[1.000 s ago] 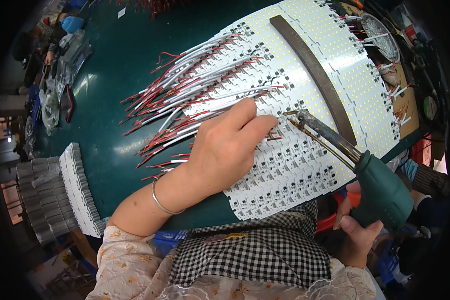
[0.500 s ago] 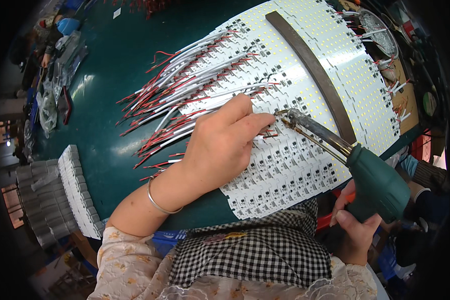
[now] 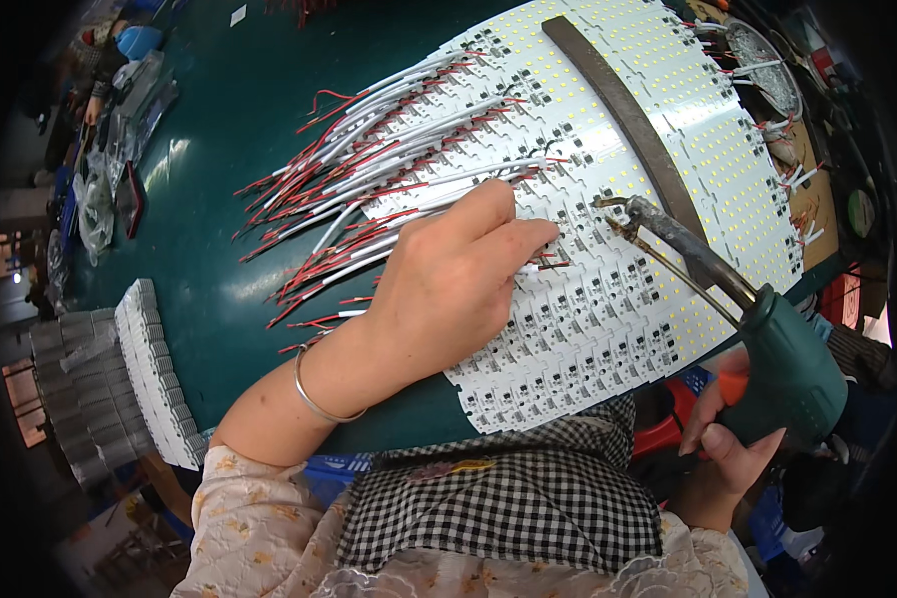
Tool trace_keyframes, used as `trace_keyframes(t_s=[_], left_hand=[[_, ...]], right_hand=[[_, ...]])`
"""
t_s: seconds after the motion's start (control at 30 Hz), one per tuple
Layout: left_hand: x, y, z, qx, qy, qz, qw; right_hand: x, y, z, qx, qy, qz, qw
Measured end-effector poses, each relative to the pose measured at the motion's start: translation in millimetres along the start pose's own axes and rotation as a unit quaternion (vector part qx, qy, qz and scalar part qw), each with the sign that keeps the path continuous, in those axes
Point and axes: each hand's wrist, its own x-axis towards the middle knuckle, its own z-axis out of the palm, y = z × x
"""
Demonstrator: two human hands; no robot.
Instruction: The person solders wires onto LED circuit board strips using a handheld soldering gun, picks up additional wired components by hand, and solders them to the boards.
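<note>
My left hand (image 3: 453, 284) is closed in a pinch over the white LED circuit boards (image 3: 568, 349); its fingers hide what they hold. A white wire end with a red tip (image 3: 546, 267) pokes out beneath the fingers. My right hand (image 3: 733, 453) grips a green soldering gun (image 3: 792, 369) with an orange trigger. Its dark metal tip (image 3: 608, 203) hovers over the boards, a short way right of my left fingertips. Many white wires with red ends (image 3: 339, 174) run leftward off the boards' left part. A dark metal bar (image 3: 623, 125) lies across the boards.
The boards rest on a green table (image 3: 209, 199). A stack of boards (image 3: 159, 379) stands at the left edge, with plastic bags (image 3: 100, 209) beyond. A dish of small pieces (image 3: 764, 70) sits at the far right. A red stool (image 3: 673, 419) shows below the table edge.
The soldering gun has drawn away to the right and its tip has left my left fingertips. My left hand has shifted slightly right, still pinched.
</note>
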Motion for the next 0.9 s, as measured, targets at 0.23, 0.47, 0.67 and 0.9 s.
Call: trace_keyframes(t_s=[0.23,0.47,0.67,0.9], left_hand=[[0.1,-4.9,-1.1,-0.048,-0.029,-0.051,0.997],[0.8,-9.3,-1.3,-0.068,-0.054,0.001,0.996],[-1.4,-10.3,3.3,-0.035,-0.031,0.036,0.998],[-2.4,-11.7,4.5,-0.006,-0.023,0.063,0.998]], right_hand=[[-7.9,1.5,-13.4,0.002,-0.029,0.006,1.000],[-17.3,0.9,-18.1,-0.010,-0.052,0.042,0.998],[-20.2,-0.7,-7.9,0.010,-0.031,0.076,0.997],[-20.9,0.3,7.3,-0.022,0.007,0.097,0.995]])
